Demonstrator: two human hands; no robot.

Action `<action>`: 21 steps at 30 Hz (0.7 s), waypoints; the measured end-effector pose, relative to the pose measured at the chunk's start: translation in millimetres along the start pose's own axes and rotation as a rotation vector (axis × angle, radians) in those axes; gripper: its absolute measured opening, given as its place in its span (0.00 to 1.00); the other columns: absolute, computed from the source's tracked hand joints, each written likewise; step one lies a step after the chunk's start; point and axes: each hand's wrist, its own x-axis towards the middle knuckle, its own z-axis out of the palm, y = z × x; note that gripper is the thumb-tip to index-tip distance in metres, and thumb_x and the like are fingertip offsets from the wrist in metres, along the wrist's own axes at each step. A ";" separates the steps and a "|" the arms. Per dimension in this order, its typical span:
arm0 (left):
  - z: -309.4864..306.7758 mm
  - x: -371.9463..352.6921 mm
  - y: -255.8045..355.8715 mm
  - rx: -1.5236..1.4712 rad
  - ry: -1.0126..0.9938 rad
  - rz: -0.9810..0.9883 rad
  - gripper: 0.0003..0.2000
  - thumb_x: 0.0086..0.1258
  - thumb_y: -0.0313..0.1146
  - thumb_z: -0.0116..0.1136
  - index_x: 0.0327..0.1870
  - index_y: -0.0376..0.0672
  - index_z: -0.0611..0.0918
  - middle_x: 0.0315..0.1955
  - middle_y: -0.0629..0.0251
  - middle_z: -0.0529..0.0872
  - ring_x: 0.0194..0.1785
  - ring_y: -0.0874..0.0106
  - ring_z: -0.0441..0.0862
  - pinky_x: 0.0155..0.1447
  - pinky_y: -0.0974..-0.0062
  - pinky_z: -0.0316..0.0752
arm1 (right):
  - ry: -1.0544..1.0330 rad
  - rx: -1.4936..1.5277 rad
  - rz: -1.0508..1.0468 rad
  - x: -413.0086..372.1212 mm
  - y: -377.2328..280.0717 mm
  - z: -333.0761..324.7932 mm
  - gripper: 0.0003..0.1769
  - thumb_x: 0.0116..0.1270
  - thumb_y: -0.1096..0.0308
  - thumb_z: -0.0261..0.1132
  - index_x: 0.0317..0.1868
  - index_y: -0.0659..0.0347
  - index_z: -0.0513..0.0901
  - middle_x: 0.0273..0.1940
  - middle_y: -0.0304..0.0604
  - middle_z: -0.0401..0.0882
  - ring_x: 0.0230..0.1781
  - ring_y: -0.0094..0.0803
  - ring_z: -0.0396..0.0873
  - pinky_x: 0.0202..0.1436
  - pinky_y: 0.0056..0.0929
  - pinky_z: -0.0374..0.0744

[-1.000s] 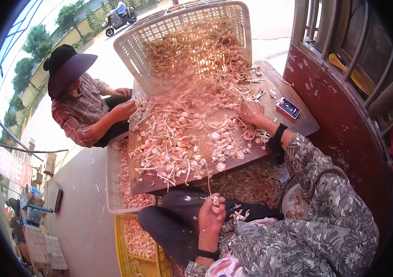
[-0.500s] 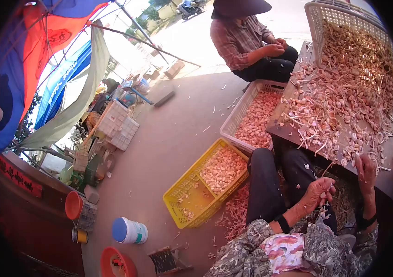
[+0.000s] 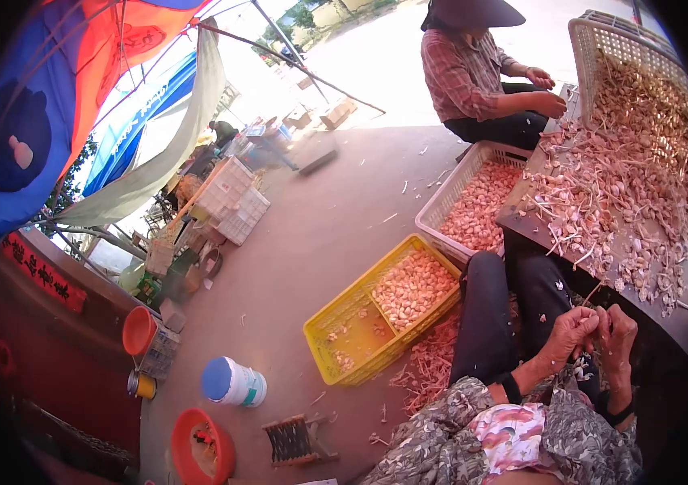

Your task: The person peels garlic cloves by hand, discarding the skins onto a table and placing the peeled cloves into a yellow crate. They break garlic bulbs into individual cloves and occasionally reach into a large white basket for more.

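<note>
Over my lap, beside the table's near edge, both hands meet. My left hand is closed on garlic, and a thin dry stem sticks up from its fingers. My right hand has its fingers bent and pinched against the left fingertips; what they hold is too small to make out. Just beyond them, a heap of garlic with stems and loose cloves covers much of the table. A pale plastic crate lies tipped at the far end, garlic spilling out of it.
Left of my knees stands a yellow crate with cloves in one compartment. A whitish crate of cloves is behind it. Another person sits at the table's far side. A bucket, red basin and folding stool stand on the floor.
My right hand has come from the garlic at the table edge down to my left hand. The other person's hands have moved apart and toward the table. The view has shifted.
</note>
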 end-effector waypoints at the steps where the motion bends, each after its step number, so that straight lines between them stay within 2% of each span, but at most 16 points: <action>1: 1.1 -1.4 0.6 -0.008 0.009 0.018 0.12 0.70 0.40 0.51 0.43 0.39 0.74 0.27 0.70 0.81 0.19 0.87 0.73 0.17 0.93 0.60 | -0.013 0.042 0.035 -1.9 0.5 0.5 0.16 0.60 0.72 0.61 0.20 0.64 0.63 0.14 0.49 0.61 0.12 0.40 0.61 0.17 0.34 0.59; 7: -4.5 -3.4 -7.0 -0.030 0.022 0.101 0.10 0.70 0.39 0.51 0.40 0.40 0.74 0.22 0.72 0.79 0.15 0.87 0.70 0.15 0.91 0.58 | -0.087 0.168 0.128 -10.9 9.4 10.2 0.16 0.63 0.71 0.58 0.20 0.64 0.63 0.15 0.51 0.62 0.13 0.41 0.61 0.17 0.34 0.59; 9: -6.2 -3.5 -9.5 -0.024 0.020 0.122 0.10 0.70 0.38 0.51 0.40 0.41 0.74 0.22 0.72 0.78 0.15 0.87 0.69 0.15 0.91 0.57 | -0.088 0.213 0.156 -12.7 11.4 13.9 0.17 0.65 0.69 0.57 0.20 0.64 0.64 0.14 0.45 0.61 0.12 0.34 0.60 0.17 0.32 0.58; 10: -5.7 -4.7 -8.9 -0.034 0.033 0.113 0.09 0.69 0.38 0.51 0.39 0.41 0.75 0.22 0.72 0.78 0.14 0.87 0.69 0.14 0.91 0.57 | -0.091 0.213 0.156 -13.2 10.8 14.0 0.17 0.65 0.69 0.57 0.20 0.64 0.64 0.14 0.45 0.61 0.12 0.34 0.60 0.17 0.32 0.58; 12: -4.3 -5.5 -7.6 -0.045 0.048 0.105 0.09 0.69 0.37 0.51 0.38 0.41 0.75 0.21 0.72 0.78 0.14 0.87 0.69 0.14 0.90 0.56 | -0.095 0.441 0.242 -13.1 9.9 13.9 0.18 0.68 0.66 0.56 0.19 0.62 0.65 0.13 0.34 0.59 0.13 0.22 0.58 0.17 0.27 0.55; 13: -3.0 -5.6 -5.6 -0.075 0.046 0.078 0.08 0.68 0.37 0.52 0.38 0.41 0.75 0.21 0.71 0.78 0.13 0.87 0.69 0.14 0.90 0.56 | -0.098 0.442 0.241 -13.2 10.2 12.4 0.18 0.68 0.66 0.56 0.19 0.62 0.65 0.13 0.34 0.59 0.13 0.22 0.58 0.17 0.27 0.55; 15: -3.2 -3.8 -3.6 -0.103 0.042 0.050 0.08 0.68 0.36 0.52 0.37 0.41 0.76 0.20 0.71 0.78 0.13 0.87 0.68 0.13 0.90 0.56 | -0.173 0.854 0.482 -13.0 11.5 8.1 0.20 0.69 0.64 0.55 0.18 0.58 0.65 0.15 0.26 0.58 0.15 0.13 0.55 0.17 0.21 0.50; 18: -6.9 0.5 -10.0 -0.315 -0.012 -0.005 0.06 0.66 0.33 0.54 0.37 0.40 0.77 0.21 0.68 0.79 0.12 0.85 0.68 0.14 0.91 0.58 | -0.213 0.995 0.588 -12.0 13.9 -1.8 0.20 0.69 0.62 0.55 0.17 0.54 0.65 0.14 0.24 0.58 0.14 0.10 0.52 0.17 0.18 0.48; 21: -9.1 -5.3 14.6 -0.374 0.065 -0.079 0.09 0.66 0.31 0.54 0.42 0.37 0.77 0.25 0.64 0.79 0.14 0.83 0.69 0.16 0.89 0.61 | -0.231 0.919 0.690 -7.5 14.3 -29.5 0.22 0.69 0.59 0.55 0.16 0.54 0.66 0.13 0.25 0.58 0.12 0.11 0.51 0.15 0.16 0.48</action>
